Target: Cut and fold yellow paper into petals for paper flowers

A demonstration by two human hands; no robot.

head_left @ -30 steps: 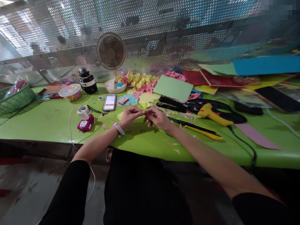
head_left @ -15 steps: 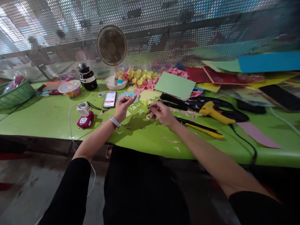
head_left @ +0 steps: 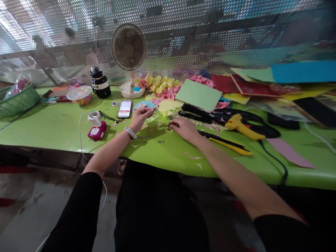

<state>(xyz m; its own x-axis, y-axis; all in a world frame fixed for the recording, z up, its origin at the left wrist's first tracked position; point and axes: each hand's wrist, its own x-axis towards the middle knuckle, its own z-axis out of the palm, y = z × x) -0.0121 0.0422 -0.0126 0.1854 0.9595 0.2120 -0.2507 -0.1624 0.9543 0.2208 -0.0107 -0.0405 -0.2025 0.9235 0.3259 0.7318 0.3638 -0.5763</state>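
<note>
My left hand (head_left: 140, 117), with a white wristband, is raised a little above the green table (head_left: 52, 129). Its thumb and fingers are pinched together near a blue paper and a small card (head_left: 143, 105); what they hold is too small to make out. My right hand (head_left: 183, 127) lies palm down on the table, fingers stretched left onto small yellow paper scraps (head_left: 168, 128). A pile of folded yellow and pink paper pieces (head_left: 161, 87) lies just beyond both hands.
A small fan (head_left: 128, 49), a phone (head_left: 125, 108), a pink socket with a white plug (head_left: 97, 132), a black bottle (head_left: 100, 84) and a lidded tub (head_left: 78, 95) stand at the left. A yellow glue gun (head_left: 240, 125), black-yellow cutters (head_left: 225, 142) and coloured paper sheets (head_left: 198, 94) lie at the right.
My hands were together folding a small piece; they have parted. The left hand moved up towards the blue paper, and the right hand dropped flat onto the scraps.
</note>
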